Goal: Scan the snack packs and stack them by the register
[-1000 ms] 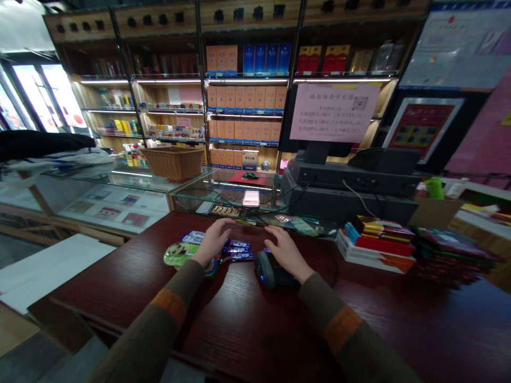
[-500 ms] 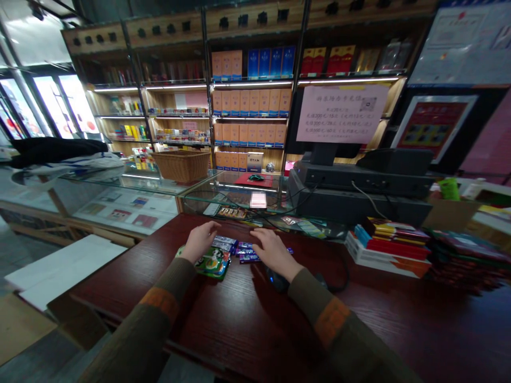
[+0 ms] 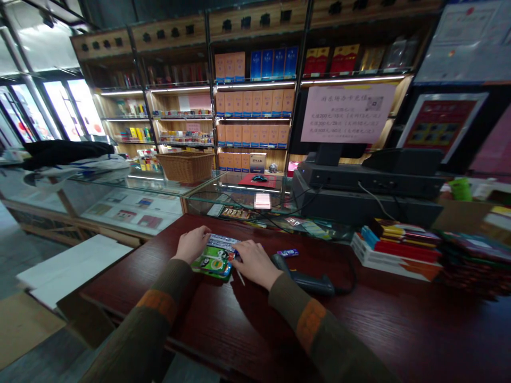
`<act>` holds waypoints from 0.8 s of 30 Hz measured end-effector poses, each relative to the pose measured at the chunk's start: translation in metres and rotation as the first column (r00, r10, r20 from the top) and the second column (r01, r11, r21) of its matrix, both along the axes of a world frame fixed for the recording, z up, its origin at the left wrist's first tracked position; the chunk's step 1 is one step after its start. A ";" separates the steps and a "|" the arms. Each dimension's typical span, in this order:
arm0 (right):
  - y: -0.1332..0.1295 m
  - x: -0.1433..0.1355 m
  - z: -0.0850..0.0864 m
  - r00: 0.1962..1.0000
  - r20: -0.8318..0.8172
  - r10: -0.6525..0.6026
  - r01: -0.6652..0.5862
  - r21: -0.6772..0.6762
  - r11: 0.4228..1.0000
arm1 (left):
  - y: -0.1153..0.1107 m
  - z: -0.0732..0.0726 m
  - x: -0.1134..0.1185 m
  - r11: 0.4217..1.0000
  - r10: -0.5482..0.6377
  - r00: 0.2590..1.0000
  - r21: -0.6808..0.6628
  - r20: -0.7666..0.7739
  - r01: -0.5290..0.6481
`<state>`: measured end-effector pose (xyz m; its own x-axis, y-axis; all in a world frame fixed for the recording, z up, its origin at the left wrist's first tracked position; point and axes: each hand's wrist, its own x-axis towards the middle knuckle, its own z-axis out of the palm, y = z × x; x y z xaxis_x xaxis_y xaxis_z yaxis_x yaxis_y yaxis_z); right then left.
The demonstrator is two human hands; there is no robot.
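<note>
So from the head cam, the main thing on the dark wooden desk point(image 3: 223, 330) is a flat green pack point(image 3: 213, 263) with a panda on it, sitting right between the two hands, and I'll place everything off that. The left hand point(image 3: 191, 244) is at its left edge, fingers curved inward over that side. The right hand point(image 3: 257, 263) is at its right end, fingers bent and pointing in toward it. Can't tell whether either hand is actually pinching anything, since the fingertips are partly hidden. Just beyond the green pack are some silvery-blue packets point(image 3: 223, 242), reaching across toward the right fingers. A thin white stick point(image 3: 241, 277) pokes out from under the right hand, just right of the pack. Further right of it lie a handheld scanner point(image 3: 311, 283) (the kind with a cable) and, past the scanner's head, a small purple packet point(image 3: 288, 252). Well to the right of the pack there's a pile of colourful boxes point(image 3: 395, 250), and far behind it, a wicker basket point(image 3: 186, 167).
</note>
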<state>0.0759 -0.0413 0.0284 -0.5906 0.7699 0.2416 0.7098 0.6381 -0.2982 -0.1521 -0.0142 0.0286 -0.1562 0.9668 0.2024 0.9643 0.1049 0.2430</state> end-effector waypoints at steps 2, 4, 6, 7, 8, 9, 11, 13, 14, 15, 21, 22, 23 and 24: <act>-0.001 -0.006 -0.004 1.000 -0.021 0.018 -0.019 -0.008 1.000 | -0.003 -0.002 -0.005 0.999 0.037 0.999 -0.008 0.024 -0.037; -0.002 -0.011 -0.008 0.998 -0.053 0.033 -0.034 -0.015 0.999 | -0.003 -0.007 -0.010 0.998 0.068 0.996 -0.004 0.064 -0.068; -0.002 -0.016 -0.011 0.996 -0.076 0.043 -0.046 -0.028 0.999 | -0.001 -0.014 -0.016 0.997 0.069 0.989 0.014 0.130 -0.071; -0.002 -0.018 -0.012 0.995 -0.085 0.045 -0.048 -0.034 0.998 | 0.001 -0.018 -0.019 0.998 0.051 0.984 0.034 0.171 -0.058; -0.002 -0.020 -0.013 0.995 -0.090 0.045 -0.049 -0.039 0.998 | 0.003 -0.023 -0.021 0.997 0.034 0.976 0.054 0.216 -0.047; -0.002 -0.021 -0.014 0.995 -0.091 0.046 -0.050 -0.041 0.998 | 0.006 -0.027 -0.024 0.996 0.014 0.968 0.083 0.250 -0.035; -0.002 -0.023 -0.014 0.995 -0.086 0.050 -0.054 -0.045 0.998 | 0.010 -0.033 -0.027 0.990 -0.015 0.952 0.137 0.305 -0.028; -0.001 -0.024 -0.014 0.996 -0.077 0.054 -0.059 -0.056 0.997 | 0.013 -0.036 -0.029 0.984 -0.033 0.938 0.177 0.346 -0.031; 0.000 -0.024 -0.014 0.996 -0.075 0.055 -0.060 -0.065 0.996 | 0.014 -0.036 -0.029 0.981 -0.040 0.930 0.190 0.365 -0.032; 0.000 -0.024 -0.014 0.996 -0.076 0.055 -0.061 -0.074 0.995 | 0.014 -0.036 -0.029 0.979 -0.049 0.922 0.200 0.385 -0.031; 0.005 -0.021 -0.010 0.991 -0.129 0.043 -0.054 -0.083 0.995 | 0.021 -0.031 -0.024 0.971 -0.070 0.877 0.233 0.475 -0.049; 0.006 -0.019 -0.010 0.989 -0.141 0.041 -0.051 -0.071 0.996 | 0.023 -0.030 -0.022 0.969 -0.070 0.869 0.240 0.490 -0.057; 0.007 -0.017 -0.009 0.988 -0.152 0.039 -0.048 -0.060 0.997 | 0.024 -0.028 -0.019 0.966 -0.075 0.855 0.249 0.513 -0.064; 0.008 -0.014 -0.007 0.986 -0.162 0.036 -0.045 -0.051 0.998 | 0.026 -0.026 -0.016 0.963 -0.084 0.833 0.258 0.546 -0.073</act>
<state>0.0615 -0.0338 0.0210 -0.5784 0.7607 0.2945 0.6234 0.6451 -0.4419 -0.1684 0.0115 0.0025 -0.3113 0.8928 0.3257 0.6628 -0.0417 0.7476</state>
